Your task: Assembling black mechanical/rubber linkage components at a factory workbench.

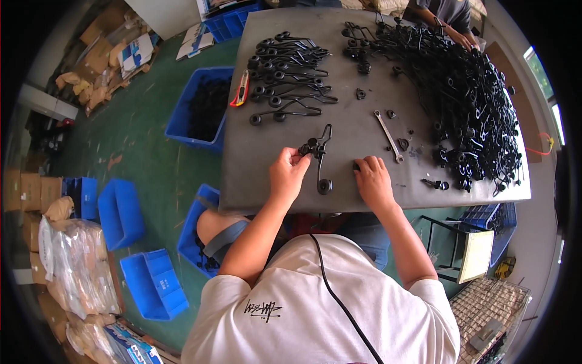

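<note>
My left hand (pixel 287 176) pinches a bent black wire bracket (pixel 322 159) at a dark fitting near its middle. A looped end points away from me, and a round black roller sits at the near end. To the right, my right hand (pixel 374 182) rests low over the table with its fingers curled around a small black part (pixel 356 165), mostly hidden by the fingertips. Similar brackets with rollers (pixel 285 76) lie in a rough column at the far left of the table. A large tangled heap of them (pixel 467 103) covers the right side.
An open-end wrench (pixel 388 136) lies right of centre among small black fittings (pixel 403 144). A red utility knife (pixel 241 89) is near the table's left edge. Blue bins (pixel 176 118) stand on the green floor. Another person's hand (pixel 459 37) is at the far side of the heap.
</note>
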A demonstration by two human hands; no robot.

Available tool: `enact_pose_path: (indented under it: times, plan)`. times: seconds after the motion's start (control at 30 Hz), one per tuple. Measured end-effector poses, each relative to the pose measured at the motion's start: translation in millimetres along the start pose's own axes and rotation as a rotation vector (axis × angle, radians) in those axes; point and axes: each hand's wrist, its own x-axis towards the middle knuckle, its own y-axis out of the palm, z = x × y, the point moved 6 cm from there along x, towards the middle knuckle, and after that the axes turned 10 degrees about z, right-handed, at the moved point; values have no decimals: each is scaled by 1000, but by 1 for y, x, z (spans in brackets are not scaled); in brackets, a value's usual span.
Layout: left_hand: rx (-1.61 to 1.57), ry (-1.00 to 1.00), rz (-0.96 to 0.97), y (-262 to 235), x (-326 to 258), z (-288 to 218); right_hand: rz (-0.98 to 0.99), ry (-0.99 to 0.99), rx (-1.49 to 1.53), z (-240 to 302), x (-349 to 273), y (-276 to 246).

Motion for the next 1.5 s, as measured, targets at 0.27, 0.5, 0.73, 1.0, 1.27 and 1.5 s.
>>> enact_pose_path:
  times: [0.27, 0.5, 0.73, 1.0, 1.27, 1.5]
  plan:
    - [-395, -150, 200, 29, -11, 5, -122, 109, 640, 37, 13, -24]
    - [-387, -199, 239, 31, -12, 2, -89, 46, 676, 46, 26, -20]
    - [-419, -183, 278, 33, -12, 1, -108, 93, 706, 27, 15, -22]
    - [-465, -143, 308, 35, -12, 0, -263, 395, -51, -94, -24, -34]
    - [-418, -127, 273, 36, -13, 0, -87, 335, -15, -92, 6, -19]
    - [-344, -135, 265, 37, -13, 2, 52, 226, 931, -20, 15, -4]
